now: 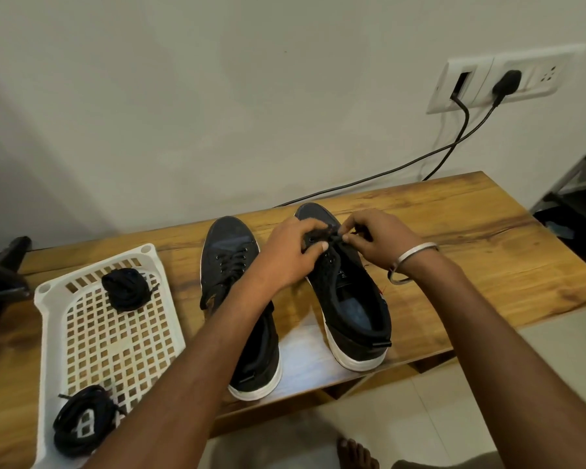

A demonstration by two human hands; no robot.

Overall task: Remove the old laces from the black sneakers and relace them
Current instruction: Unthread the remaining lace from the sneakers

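— From over the person's head, what was on the bench?

— A wooden bench (454, 231) with a glossy, streaked grain, and two black sneakers side by side, toes to the wall. Both were dark canvas with thick white rubber soles. The left sneaker (230, 265) was laced through small round eyelets. The right sneaker (349, 299) lay open, its bluish insole showing.

— And the hands?

— Both were at the front eyelets of the right sneaker. The left hand (291, 255) had its fingers curled over the shoe's upper, thumb pressed in. The right hand (376, 242) pinched the black lace (334, 239) with bent fingertips just beside the left thumb. A plain silver bangle (410, 262) ringed that wrist.

— Anything else?

— A white plastic tray (115, 336) with a square lattice floor sat left of the shoes. It held two coiled lace bundles, one (127, 289) at the far end, one (82, 421) at the near end. Black cables (420, 160) ran from a white wall socket plate (501, 82).

— Any writing?

— A small label on the tongue, too blurred to read.
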